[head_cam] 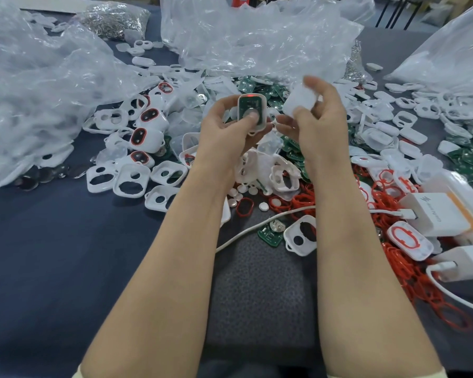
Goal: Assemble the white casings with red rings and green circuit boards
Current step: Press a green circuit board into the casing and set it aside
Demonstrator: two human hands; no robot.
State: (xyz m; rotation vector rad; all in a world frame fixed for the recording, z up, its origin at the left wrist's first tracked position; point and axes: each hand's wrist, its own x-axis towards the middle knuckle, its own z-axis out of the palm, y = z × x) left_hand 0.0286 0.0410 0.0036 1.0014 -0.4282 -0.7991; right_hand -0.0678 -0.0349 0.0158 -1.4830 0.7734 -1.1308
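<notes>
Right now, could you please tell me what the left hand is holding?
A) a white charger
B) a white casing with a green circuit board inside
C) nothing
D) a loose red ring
B: the left hand grips a white casing whose open face shows a green circuit board; the right hand holds a plain white cover.

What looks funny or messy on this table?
The red rings are spilled in a tangled heap on the right, with a white charger cable running across the loose parts. One green circuit board lies alone, away from its pile.
</notes>
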